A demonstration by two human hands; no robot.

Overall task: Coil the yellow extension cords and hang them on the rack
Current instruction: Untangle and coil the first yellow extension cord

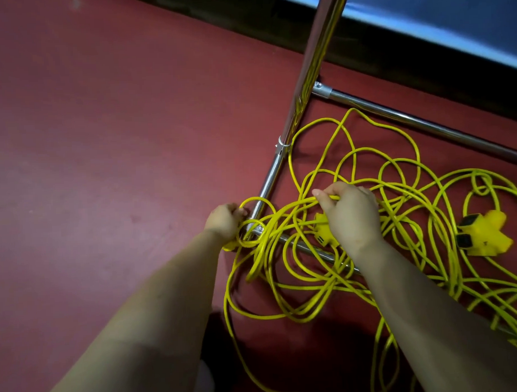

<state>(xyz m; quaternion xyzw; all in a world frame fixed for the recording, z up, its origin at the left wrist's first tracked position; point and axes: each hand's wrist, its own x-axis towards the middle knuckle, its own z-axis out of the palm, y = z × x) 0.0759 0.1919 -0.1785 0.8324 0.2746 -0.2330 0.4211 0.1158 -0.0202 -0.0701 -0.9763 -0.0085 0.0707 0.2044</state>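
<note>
Bare forearms reach down from the bottom edge toward a tangle of yellow extension cords (355,245) sprawled across a dark red floor (103,142). At left, the left hand (224,222) is clenched around a few loops of cord beside the corner joint of the chrome rack (308,76). To its right, the right hand (350,214) pinches a bundle of strands between thumb and curled fingers, lifting them slightly above the pile. Cord lies in loose overlapping loops over and around the rack's low base bars, none of it hung. Partly hidden under the right hand is 1 yellow multi-outlet head (326,228); a 2nd yellow outlet block (484,235) with black faces rests on the floor well to the right. From the base, the rack's upright pole rises toward the top of the view, and a blue-grey surface (450,22) crosses the upper right corner behind a dark strip.
</note>
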